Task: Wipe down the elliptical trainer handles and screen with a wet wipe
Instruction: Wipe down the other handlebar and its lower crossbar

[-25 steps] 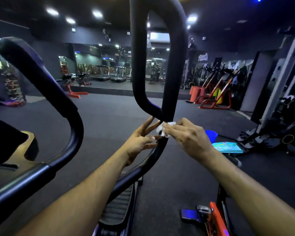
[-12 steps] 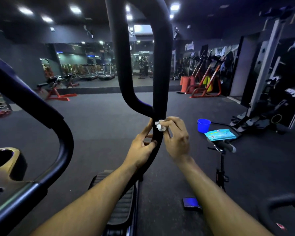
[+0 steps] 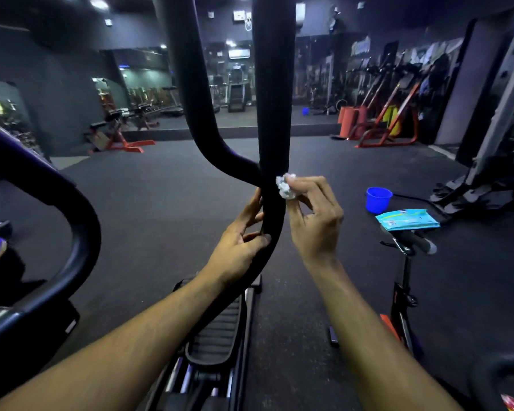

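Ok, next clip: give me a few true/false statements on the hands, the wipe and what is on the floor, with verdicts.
1. The right hand pinches a crumpled wet wipe against the black handle. True.
2. The left hand hangs free of the handle. False: it grips the handle just below the wipe.
3. A blue bucket stands on the floor to the right. True.
4. The wipes packet is held in the left hand. False: it lies beyond the right hand, near the bucket.

I see a blue bucket [image 3: 378, 199] on the dark floor. Just in front of it a turquoise packet [image 3: 407, 220] rests on a bike handlebar [image 3: 410, 241]. Well behind the bucket stand orange-framed machines [image 3: 383, 120].
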